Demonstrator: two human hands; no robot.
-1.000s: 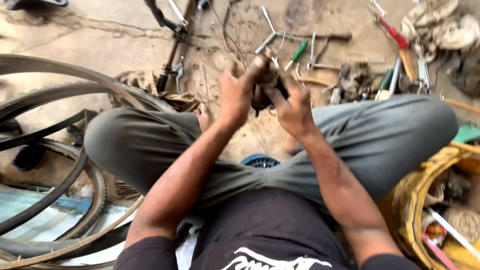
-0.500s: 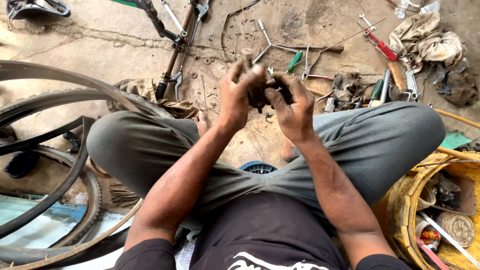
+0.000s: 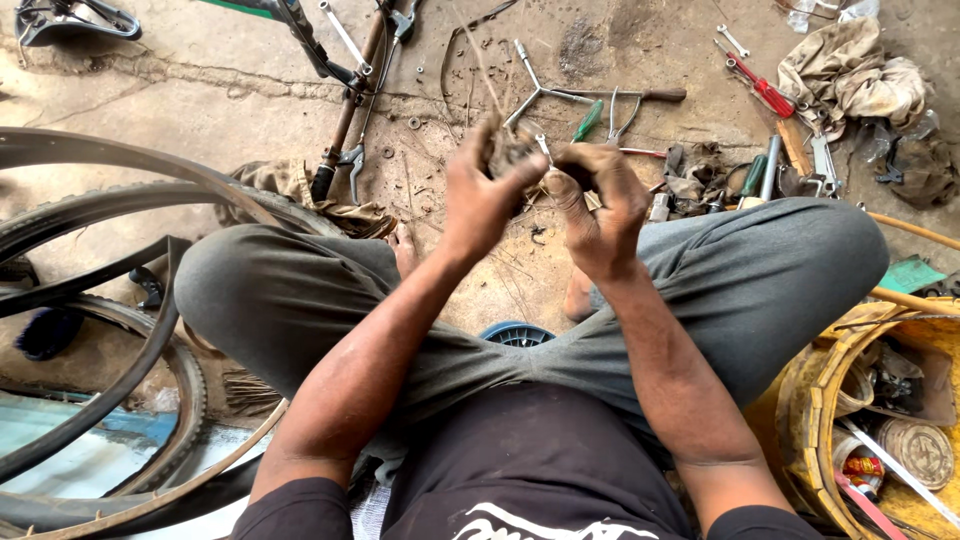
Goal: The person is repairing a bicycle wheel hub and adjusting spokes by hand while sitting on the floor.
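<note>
Seated cross-legged on the concrete floor (image 3: 120, 90), knees spread across mid-frame. Both hands raised at upper centre: left hand (image 3: 482, 195) and right hand (image 3: 600, 205), each grip closed on one small greasy metal part (image 3: 520, 155), partly hidden. Part still in hand, not fitted anywhere; work judged midway. Left edge: bicycle tyres (image 3: 90, 330). Farther, upper frame: Y-shaped wrench (image 3: 535, 90), red screwdriver (image 3: 760, 90).
</note>
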